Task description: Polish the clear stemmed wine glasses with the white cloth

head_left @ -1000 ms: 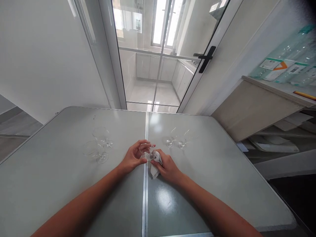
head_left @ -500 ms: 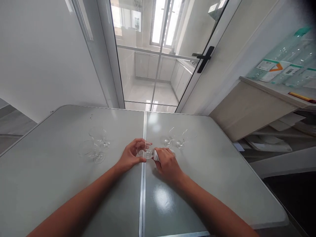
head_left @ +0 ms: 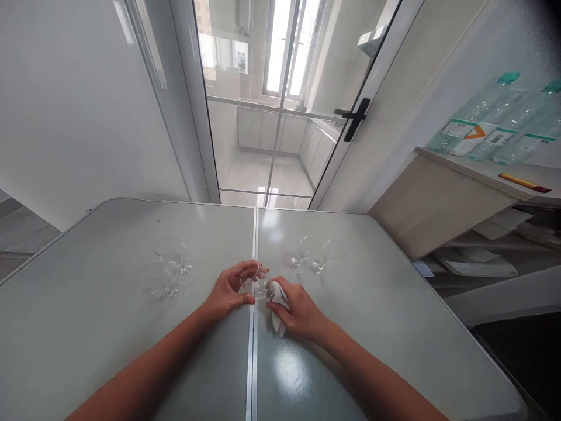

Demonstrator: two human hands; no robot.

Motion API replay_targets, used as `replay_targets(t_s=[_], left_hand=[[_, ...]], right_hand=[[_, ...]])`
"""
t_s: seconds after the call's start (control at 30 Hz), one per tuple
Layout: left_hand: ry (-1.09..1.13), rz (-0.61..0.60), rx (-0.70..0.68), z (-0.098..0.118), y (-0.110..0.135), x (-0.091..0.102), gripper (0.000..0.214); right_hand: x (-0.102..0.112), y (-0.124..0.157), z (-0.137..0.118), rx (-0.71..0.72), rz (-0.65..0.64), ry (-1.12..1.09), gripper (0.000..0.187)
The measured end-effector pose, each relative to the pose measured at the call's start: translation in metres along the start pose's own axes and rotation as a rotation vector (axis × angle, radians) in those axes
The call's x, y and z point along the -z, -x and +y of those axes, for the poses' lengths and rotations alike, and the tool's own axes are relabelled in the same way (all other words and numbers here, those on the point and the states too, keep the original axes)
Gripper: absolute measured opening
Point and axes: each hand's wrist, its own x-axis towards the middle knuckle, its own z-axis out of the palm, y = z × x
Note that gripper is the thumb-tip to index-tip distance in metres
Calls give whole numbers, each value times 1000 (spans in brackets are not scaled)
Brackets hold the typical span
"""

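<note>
My left hand (head_left: 227, 289) is wrapped round the bowl of a small clear stemmed glass (head_left: 251, 279), held over the middle seam of the grey table (head_left: 385, 327). My right hand (head_left: 298, 308) grips a crumpled white cloth (head_left: 277, 298) pressed against the glass's right side. Both hands meet at the table's centre. Two clear stemmed glasses (head_left: 163, 270) stand upright to the left. Another two clear glasses (head_left: 312, 258) are to the right; they appear to lie tilted.
Beyond the table's far edge is a glass door with a black handle (head_left: 353, 118). A wooden shelf (head_left: 442, 199) stands at the right, with plastic bottles (head_left: 491, 126) on top and papers beneath. A white wall is at the left.
My hands have kept the glass and cloth together while my right hand shifted the cloth against the glass. The view tipped slightly, so everything sits a little lower in the picture.
</note>
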Motion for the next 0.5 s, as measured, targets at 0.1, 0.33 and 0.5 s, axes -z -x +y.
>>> replay_targets(t_s=[0.1,0.33,0.5], left_hand=[[-32,55,6,-3,-2,1,73],[70,89,2,-5,1,4,74],[88,245,-2,-5,0,8,84]], right_hand=[[-4,-2,5,115,170,274,19],[-4,-9,4,-280,-28,-809,32],[-1,-11,0,-395,48,-1152,36]])
